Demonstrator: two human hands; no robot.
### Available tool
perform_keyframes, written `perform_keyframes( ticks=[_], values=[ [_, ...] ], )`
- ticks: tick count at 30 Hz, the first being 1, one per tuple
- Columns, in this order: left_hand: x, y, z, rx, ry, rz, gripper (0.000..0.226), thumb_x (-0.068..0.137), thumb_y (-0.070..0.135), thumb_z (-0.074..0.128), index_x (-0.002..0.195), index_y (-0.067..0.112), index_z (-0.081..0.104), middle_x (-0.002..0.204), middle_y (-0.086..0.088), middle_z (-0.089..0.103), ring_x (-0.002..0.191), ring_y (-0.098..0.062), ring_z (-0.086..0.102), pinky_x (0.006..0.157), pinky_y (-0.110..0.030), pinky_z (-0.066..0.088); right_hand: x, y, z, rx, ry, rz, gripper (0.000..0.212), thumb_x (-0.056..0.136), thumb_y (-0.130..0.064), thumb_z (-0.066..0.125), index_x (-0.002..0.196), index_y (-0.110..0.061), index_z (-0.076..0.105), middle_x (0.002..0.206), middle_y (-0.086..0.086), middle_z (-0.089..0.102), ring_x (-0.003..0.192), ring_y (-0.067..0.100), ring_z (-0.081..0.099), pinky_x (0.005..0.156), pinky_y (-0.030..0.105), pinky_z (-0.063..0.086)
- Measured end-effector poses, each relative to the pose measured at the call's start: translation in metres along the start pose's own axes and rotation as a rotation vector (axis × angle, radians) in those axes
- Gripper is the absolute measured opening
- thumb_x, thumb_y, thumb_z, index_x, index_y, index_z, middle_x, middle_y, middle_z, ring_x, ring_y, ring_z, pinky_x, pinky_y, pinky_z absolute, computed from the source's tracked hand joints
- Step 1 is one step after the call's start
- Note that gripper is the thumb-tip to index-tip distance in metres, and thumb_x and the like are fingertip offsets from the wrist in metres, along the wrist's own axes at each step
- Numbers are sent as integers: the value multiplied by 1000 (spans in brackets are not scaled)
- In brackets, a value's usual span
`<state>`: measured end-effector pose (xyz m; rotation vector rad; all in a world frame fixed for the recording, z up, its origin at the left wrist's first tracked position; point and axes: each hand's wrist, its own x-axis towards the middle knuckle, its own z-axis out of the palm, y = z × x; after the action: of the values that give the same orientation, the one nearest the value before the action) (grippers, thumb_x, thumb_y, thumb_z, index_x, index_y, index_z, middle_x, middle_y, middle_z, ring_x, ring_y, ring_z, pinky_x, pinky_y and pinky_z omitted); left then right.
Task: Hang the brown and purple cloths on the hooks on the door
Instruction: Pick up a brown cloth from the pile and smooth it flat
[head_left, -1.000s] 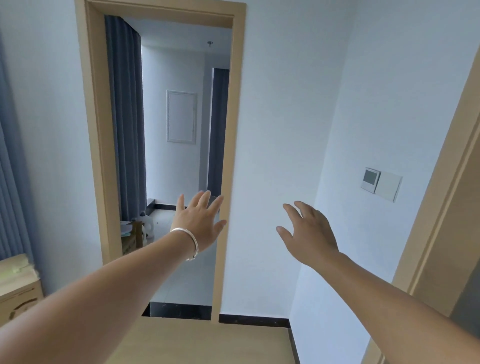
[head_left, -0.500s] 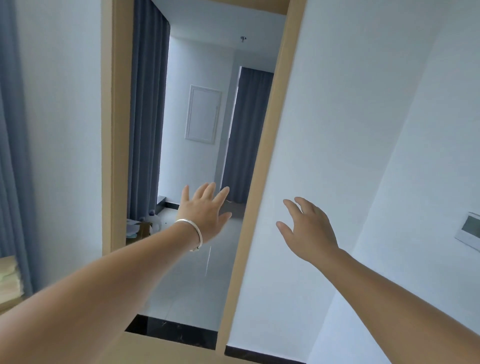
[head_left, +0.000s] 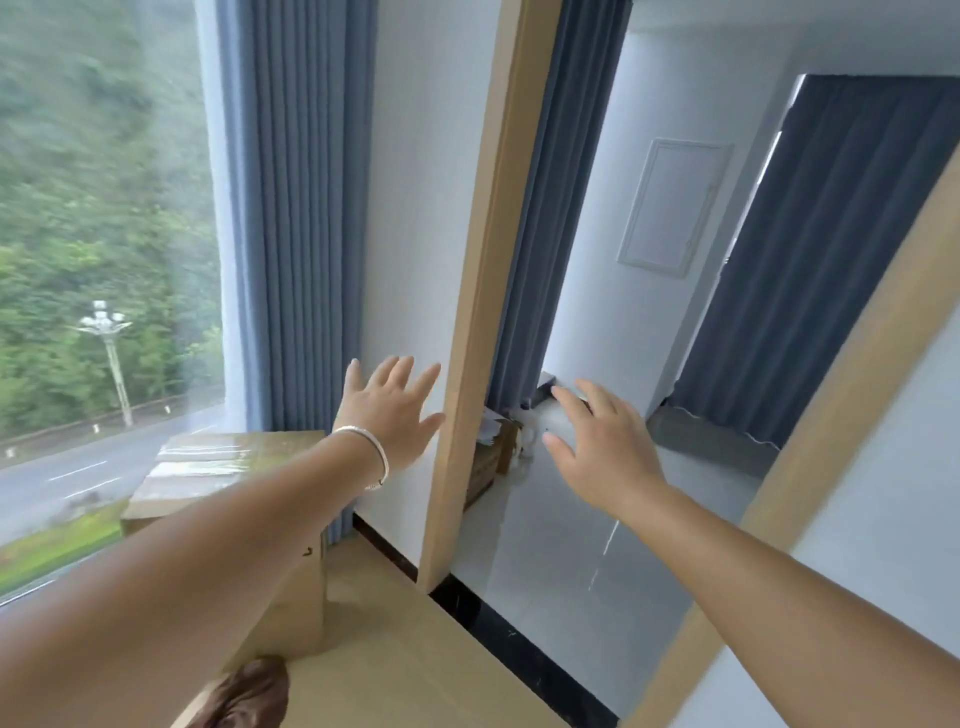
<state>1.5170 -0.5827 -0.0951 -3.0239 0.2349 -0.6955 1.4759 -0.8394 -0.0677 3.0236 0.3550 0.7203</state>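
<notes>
Both my arms reach forward at chest height. My left hand (head_left: 392, 413), with a silver bangle on its wrist, is open with fingers spread and holds nothing. My right hand (head_left: 605, 447) is open too, fingers apart and empty, in front of the doorway. A corner of a brown cloth (head_left: 244, 696) shows at the bottom edge, under my left forearm, lying on a light wooden surface (head_left: 405, 649). No purple cloth, door leaf or hooks are in view.
A tan wooden door frame (head_left: 467, 364) runs between my hands. A taped cardboard box (head_left: 208, 467) stands left, by blue-grey curtains (head_left: 301, 218) and a large window (head_left: 98, 260). Beyond the doorway lie a grey tiled floor (head_left: 561, 545), another small box (head_left: 485, 467) and dark curtains (head_left: 821, 270).
The view has swung left and down: the window, curtain, cardboard box and brown cloth have come into sight. Both hands stay open and outstretched, now either side of the left door jamb.
</notes>
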Motion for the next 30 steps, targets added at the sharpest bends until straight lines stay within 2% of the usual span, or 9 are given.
perform_keyframes(
  ticks=[6, 11, 20, 24, 30],
  values=[
    [15, -73, 35, 95, -110, -237, 65, 95, 61, 21, 151, 34, 0, 160, -1, 10, 148, -20, 2, 117, -55, 1, 107, -34, 76, 114, -32, -297, 58, 96, -45, 44, 147, -20, 34, 153, 8, 31, 142, 23, 24, 117, 46, 19],
    [-13, -108, 66, 154, -206, -455, 64, 94, 60, 23, 151, 35, 3, 160, -2, 10, 148, -20, 6, 117, -56, 2, 149, -82, 144, 204, -105, -518, 58, 97, -47, 42, 149, -24, 29, 155, 6, 27, 142, 23, 23, 117, 42, 14],
    [-102, -167, 132, 198, -403, -725, 65, 94, 61, 22, 151, 35, 4, 160, -3, 12, 148, -20, 7, 117, -56, 2, 148, -195, 249, 365, -294, -787, 57, 96, -45, 46, 148, -25, 31, 154, 3, 29, 143, 20, 21, 119, 42, 10],
    [-140, -192, 184, 162, -468, -781, 64, 94, 59, 25, 151, 34, 8, 159, -3, 16, 147, -20, 12, 116, -55, 5, 142, -241, 306, 311, -368, -878, 57, 98, -46, 41, 149, -25, 30, 156, 4, 26, 145, 21, 18, 120, 43, 9],
    [-219, -223, 280, 67, -700, -892, 62, 96, 57, 25, 151, 33, 10, 160, -2, 15, 146, -20, 12, 115, -54, 8, 110, -306, 405, 220, -546, -1001, 58, 98, -46, 41, 150, -24, 30, 156, 5, 27, 145, 20, 18, 119, 41, 11]
  ],
)
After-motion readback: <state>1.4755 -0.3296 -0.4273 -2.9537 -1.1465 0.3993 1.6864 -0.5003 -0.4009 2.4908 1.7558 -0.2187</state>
